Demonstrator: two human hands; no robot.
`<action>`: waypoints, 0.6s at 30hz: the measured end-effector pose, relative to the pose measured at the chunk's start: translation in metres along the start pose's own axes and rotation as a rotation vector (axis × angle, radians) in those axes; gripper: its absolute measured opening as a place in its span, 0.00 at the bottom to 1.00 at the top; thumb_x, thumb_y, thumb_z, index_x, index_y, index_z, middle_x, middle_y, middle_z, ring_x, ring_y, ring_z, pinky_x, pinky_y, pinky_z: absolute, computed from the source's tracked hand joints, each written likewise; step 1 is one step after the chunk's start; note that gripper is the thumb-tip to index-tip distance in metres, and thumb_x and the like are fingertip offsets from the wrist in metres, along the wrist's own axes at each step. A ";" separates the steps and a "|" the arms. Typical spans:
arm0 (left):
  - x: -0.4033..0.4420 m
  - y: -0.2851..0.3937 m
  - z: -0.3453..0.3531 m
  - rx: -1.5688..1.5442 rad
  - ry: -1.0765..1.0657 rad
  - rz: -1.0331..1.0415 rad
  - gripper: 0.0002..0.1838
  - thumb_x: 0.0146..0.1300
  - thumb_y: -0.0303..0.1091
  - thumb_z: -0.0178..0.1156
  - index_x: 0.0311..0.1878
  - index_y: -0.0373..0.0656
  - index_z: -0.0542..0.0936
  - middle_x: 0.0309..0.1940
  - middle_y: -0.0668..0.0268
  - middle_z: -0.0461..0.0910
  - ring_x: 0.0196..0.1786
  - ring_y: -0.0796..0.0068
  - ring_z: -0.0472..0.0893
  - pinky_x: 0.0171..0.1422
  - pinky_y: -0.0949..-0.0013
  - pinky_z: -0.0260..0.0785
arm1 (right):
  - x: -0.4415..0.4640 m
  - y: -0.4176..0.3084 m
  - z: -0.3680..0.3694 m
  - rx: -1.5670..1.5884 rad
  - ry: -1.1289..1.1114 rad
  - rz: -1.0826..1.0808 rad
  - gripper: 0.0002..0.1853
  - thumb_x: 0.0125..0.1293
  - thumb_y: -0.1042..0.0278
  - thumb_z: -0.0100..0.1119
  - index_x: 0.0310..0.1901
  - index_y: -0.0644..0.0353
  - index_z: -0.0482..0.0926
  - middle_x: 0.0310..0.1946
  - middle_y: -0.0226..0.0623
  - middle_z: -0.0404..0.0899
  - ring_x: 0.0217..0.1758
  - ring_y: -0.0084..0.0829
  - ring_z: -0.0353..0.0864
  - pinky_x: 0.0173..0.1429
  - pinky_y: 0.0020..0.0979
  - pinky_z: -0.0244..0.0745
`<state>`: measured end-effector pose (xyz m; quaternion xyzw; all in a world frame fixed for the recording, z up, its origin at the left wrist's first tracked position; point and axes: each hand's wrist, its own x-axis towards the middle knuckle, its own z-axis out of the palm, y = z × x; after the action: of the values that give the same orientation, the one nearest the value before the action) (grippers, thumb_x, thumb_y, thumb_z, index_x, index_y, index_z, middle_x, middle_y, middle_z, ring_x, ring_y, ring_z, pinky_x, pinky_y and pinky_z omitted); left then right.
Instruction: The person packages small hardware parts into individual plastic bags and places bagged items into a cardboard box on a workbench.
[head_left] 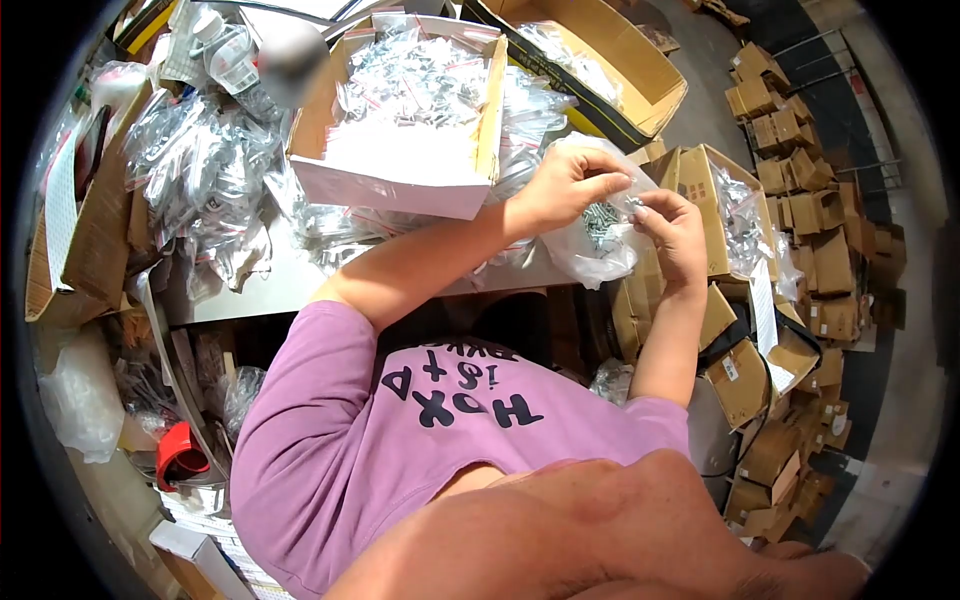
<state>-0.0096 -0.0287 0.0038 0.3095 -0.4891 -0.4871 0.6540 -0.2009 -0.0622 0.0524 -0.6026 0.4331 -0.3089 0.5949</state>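
Observation:
A clear plastic bag (585,262) with many small silvery screws (601,226) in it sits at the right end of the table. My left hand (578,184) reaches over the bag, thumb and fingers pinched together; what lies between them is too small to make out. Facing it from the right, my right hand (672,228) is also closed in a pinch. A small shiny metal piece shows at its fingertips, just above the screws. The two sets of fingertips are close together but apart.
Left of my hands stands a white carton (390,185) heaped with small bagged parts. More bagged parts (215,165) pile up on the left. A black-and-yellow box (640,85) is behind; an open cardboard box (700,190) stands right. Many cartons (800,190) are stacked on the floor.

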 end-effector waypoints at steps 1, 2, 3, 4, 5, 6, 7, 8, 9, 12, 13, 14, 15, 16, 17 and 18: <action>-0.002 0.002 -0.003 0.026 -0.030 -0.069 0.06 0.59 0.30 0.65 0.33 0.36 0.83 0.24 0.72 0.78 0.28 0.88 0.72 0.30 0.80 0.63 | -0.001 -0.001 -0.002 0.058 -0.013 0.002 0.10 0.56 0.75 0.65 0.40 0.66 0.79 0.30 0.34 0.81 0.33 0.22 0.80 0.40 0.21 0.74; -0.003 0.002 -0.004 0.082 -0.038 -0.074 0.06 0.58 0.30 0.66 0.33 0.36 0.83 0.23 0.72 0.78 0.27 0.88 0.71 0.30 0.80 0.63 | -0.001 -0.001 -0.004 0.116 -0.025 0.004 0.10 0.56 0.76 0.65 0.40 0.66 0.79 0.31 0.34 0.81 0.33 0.23 0.80 0.40 0.21 0.75; -0.004 0.002 -0.005 0.139 -0.046 -0.079 0.06 0.58 0.30 0.67 0.32 0.37 0.83 0.22 0.72 0.78 0.27 0.88 0.71 0.30 0.81 0.63 | -0.001 -0.002 -0.006 0.146 -0.036 0.001 0.10 0.56 0.76 0.65 0.40 0.66 0.79 0.31 0.34 0.81 0.33 0.23 0.81 0.40 0.22 0.75; -0.004 0.001 -0.006 0.195 -0.055 -0.083 0.06 0.57 0.30 0.67 0.32 0.37 0.83 0.22 0.72 0.78 0.26 0.89 0.71 0.30 0.81 0.63 | 0.000 -0.002 -0.008 0.176 -0.047 -0.004 0.10 0.56 0.76 0.65 0.40 0.66 0.79 0.31 0.34 0.81 0.33 0.24 0.81 0.40 0.22 0.76; -0.004 0.001 -0.005 0.205 -0.060 -0.078 0.06 0.56 0.30 0.68 0.31 0.37 0.83 0.22 0.72 0.78 0.26 0.87 0.71 0.30 0.80 0.63 | 0.000 -0.003 -0.010 0.207 -0.057 -0.008 0.10 0.56 0.77 0.65 0.40 0.66 0.79 0.31 0.35 0.81 0.33 0.24 0.81 0.40 0.22 0.76; -0.003 0.001 -0.005 0.214 -0.066 -0.072 0.06 0.54 0.30 0.69 0.30 0.37 0.82 0.22 0.71 0.78 0.26 0.86 0.71 0.30 0.79 0.64 | -0.001 -0.004 -0.011 0.223 -0.058 -0.017 0.10 0.56 0.77 0.65 0.40 0.66 0.78 0.32 0.35 0.81 0.33 0.24 0.81 0.40 0.22 0.76; -0.003 0.000 -0.005 0.223 -0.071 -0.067 0.07 0.53 0.30 0.70 0.29 0.38 0.82 0.22 0.71 0.78 0.25 0.85 0.71 0.31 0.78 0.65 | -0.001 -0.006 -0.011 0.240 -0.059 -0.026 0.10 0.56 0.77 0.65 0.40 0.66 0.78 0.32 0.35 0.81 0.33 0.24 0.81 0.40 0.22 0.77; -0.002 0.000 -0.004 0.228 -0.078 -0.015 0.08 0.52 0.30 0.70 0.28 0.37 0.81 0.23 0.70 0.78 0.26 0.84 0.72 0.31 0.77 0.65 | -0.002 -0.008 -0.012 0.256 -0.059 -0.035 0.10 0.56 0.77 0.65 0.40 0.66 0.78 0.32 0.35 0.81 0.33 0.24 0.81 0.39 0.22 0.77; -0.001 -0.001 -0.003 0.234 -0.085 0.037 0.08 0.51 0.30 0.71 0.27 0.37 0.81 0.24 0.70 0.78 0.26 0.82 0.72 0.32 0.76 0.66 | -0.002 -0.009 -0.011 0.247 -0.057 -0.040 0.10 0.56 0.77 0.65 0.40 0.66 0.78 0.32 0.35 0.81 0.33 0.24 0.81 0.39 0.22 0.77; 0.001 -0.010 -0.005 0.393 -0.099 0.236 0.10 0.48 0.30 0.72 0.27 0.37 0.80 0.28 0.67 0.80 0.28 0.79 0.75 0.35 0.73 0.68 | -0.002 -0.013 -0.010 0.215 -0.064 -0.052 0.10 0.56 0.77 0.65 0.40 0.65 0.78 0.32 0.35 0.81 0.33 0.24 0.81 0.40 0.22 0.77; 0.002 -0.013 -0.005 0.470 -0.102 0.309 0.10 0.48 0.30 0.72 0.28 0.37 0.80 0.29 0.66 0.81 0.29 0.78 0.76 0.36 0.72 0.69 | -0.002 -0.015 -0.009 0.200 -0.074 -0.055 0.10 0.56 0.77 0.65 0.40 0.65 0.78 0.32 0.35 0.81 0.33 0.24 0.81 0.40 0.22 0.77; 0.001 -0.016 -0.006 0.461 -0.123 0.243 0.10 0.48 0.30 0.72 0.28 0.37 0.81 0.29 0.66 0.81 0.29 0.79 0.76 0.36 0.72 0.69 | -0.002 -0.017 -0.008 0.185 -0.085 -0.058 0.10 0.56 0.77 0.65 0.40 0.65 0.78 0.32 0.35 0.81 0.34 0.24 0.81 0.41 0.22 0.76; 0.000 -0.015 -0.007 0.451 -0.144 0.175 0.10 0.48 0.31 0.72 0.29 0.38 0.81 0.29 0.65 0.82 0.29 0.79 0.77 0.35 0.72 0.70 | -0.002 -0.019 -0.006 0.159 -0.091 -0.062 0.10 0.56 0.77 0.65 0.40 0.65 0.78 0.32 0.35 0.81 0.34 0.24 0.81 0.41 0.22 0.76; 0.000 -0.014 -0.008 0.441 -0.166 0.108 0.10 0.48 0.31 0.72 0.30 0.38 0.82 0.29 0.65 0.82 0.29 0.80 0.77 0.35 0.73 0.70 | -0.002 -0.022 -0.004 0.134 -0.098 -0.066 0.10 0.56 0.76 0.65 0.40 0.65 0.79 0.32 0.34 0.81 0.34 0.23 0.81 0.42 0.22 0.76; 0.000 -0.011 -0.008 0.465 -0.187 0.076 0.11 0.48 0.32 0.72 0.31 0.38 0.82 0.28 0.64 0.83 0.29 0.80 0.78 0.35 0.73 0.70 | -0.003 -0.024 -0.001 0.108 -0.104 -0.070 0.10 0.56 0.76 0.65 0.40 0.65 0.79 0.32 0.34 0.81 0.34 0.23 0.81 0.42 0.22 0.75; 0.000 -0.008 -0.008 0.490 -0.209 0.043 0.11 0.48 0.32 0.73 0.31 0.38 0.82 0.28 0.64 0.83 0.29 0.80 0.78 0.34 0.73 0.70 | -0.002 -0.026 0.001 0.060 -0.114 -0.085 0.10 0.56 0.77 0.65 0.40 0.65 0.79 0.32 0.33 0.81 0.34 0.22 0.80 0.42 0.22 0.75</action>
<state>-0.0050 -0.0318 -0.0057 0.3963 -0.6637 -0.3693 0.5159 -0.1970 -0.0621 0.0780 -0.6190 0.3633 -0.3119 0.6226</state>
